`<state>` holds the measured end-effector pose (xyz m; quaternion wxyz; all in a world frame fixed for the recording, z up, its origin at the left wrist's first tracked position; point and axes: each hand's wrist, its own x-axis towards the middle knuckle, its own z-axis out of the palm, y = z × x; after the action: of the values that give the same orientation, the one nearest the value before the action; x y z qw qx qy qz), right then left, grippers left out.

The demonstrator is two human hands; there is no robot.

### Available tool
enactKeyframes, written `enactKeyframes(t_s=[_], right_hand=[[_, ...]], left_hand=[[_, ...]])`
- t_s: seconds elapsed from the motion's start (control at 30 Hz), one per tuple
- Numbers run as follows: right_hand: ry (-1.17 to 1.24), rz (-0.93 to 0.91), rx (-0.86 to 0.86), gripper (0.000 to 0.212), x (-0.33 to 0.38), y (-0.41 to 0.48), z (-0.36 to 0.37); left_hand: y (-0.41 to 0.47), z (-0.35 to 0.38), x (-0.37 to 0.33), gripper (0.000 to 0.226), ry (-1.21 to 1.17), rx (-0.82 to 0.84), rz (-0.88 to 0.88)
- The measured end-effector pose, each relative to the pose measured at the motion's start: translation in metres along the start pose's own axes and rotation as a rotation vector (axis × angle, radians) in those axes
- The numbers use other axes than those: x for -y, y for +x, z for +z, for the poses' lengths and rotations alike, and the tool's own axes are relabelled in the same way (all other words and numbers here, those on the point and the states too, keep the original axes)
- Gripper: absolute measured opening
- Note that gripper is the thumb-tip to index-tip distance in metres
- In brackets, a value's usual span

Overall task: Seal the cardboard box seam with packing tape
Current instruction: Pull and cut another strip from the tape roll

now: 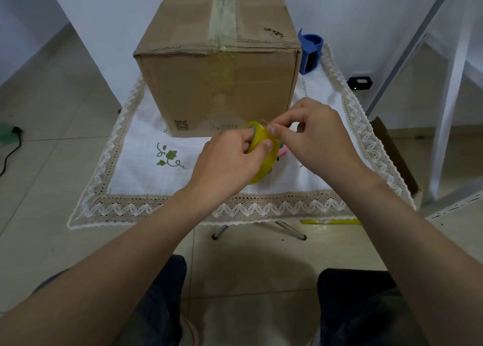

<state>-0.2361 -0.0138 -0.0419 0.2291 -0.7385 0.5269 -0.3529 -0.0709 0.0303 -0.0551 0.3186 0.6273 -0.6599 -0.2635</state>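
— Where is the tape?

— The one yellow tape roll (264, 157) is up in the air between the two hands, just in front of the box. The left hand (230, 162) is wrapped around it, thumb on the outside, fingers tucked in the hole. The right hand (316, 139) is just beside it, pinching the loose end of the tape at the top of the roll with thumb and finger.

— And the box?

— One big cardboard box (217, 84) sits on the worktop (146, 167), past the hands. It has old clear tape along the top seam and down the front side. The hands are near it but not touching it.

— What else can you count?

— One white cloth with a lace edge over the worktop, with one green leaf picture sewn on it. One blue tape holder (309, 54) stands at the right, touching or almost touching the box. Something pink peeks out behind the roll; I cannot tell what it is.
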Motion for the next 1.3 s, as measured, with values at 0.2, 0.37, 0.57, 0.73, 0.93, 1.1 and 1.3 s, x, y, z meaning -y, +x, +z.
enactKeyframes(t_s=[0.2,0.37,0.57,0.73,0.93,1.1,1.3], right_hand=[[-0.048,-0.147,-0.085,0.007,0.001,-0.002,0.005],[-0.065,-0.191,-0.129,0.007,0.003,-0.002,0.006],[-0.053,-0.205,-0.153,0.007,0.005,-0.004,0.006],[-0.095,-0.215,-0.15,0.007,0.009,-0.006,0.005],[-0.125,-0.217,-0.133,0.009,0.011,-0.006,0.007],[-0.163,-0.236,-0.13,0.009,0.012,-0.007,0.009],[-0.124,-0.257,-0.145,0.009,0.011,-0.004,0.009]], left_hand=[[0.001,-0.002,-0.005,0.047,-0.091,-0.004,-0.058],[0.001,-0.005,-0.01,0.036,-0.2,0.031,-0.115],[0.002,-0.005,-0.012,0.037,-0.261,0.019,-0.159],[0.003,-0.003,-0.013,0.046,-0.198,-0.003,-0.17],[0.003,-0.002,-0.012,0.051,-0.05,-0.078,-0.18],[0.002,-0.002,-0.013,0.045,-0.021,-0.095,-0.199],[0.004,-0.003,-0.015,0.034,-0.215,0.021,-0.197]])
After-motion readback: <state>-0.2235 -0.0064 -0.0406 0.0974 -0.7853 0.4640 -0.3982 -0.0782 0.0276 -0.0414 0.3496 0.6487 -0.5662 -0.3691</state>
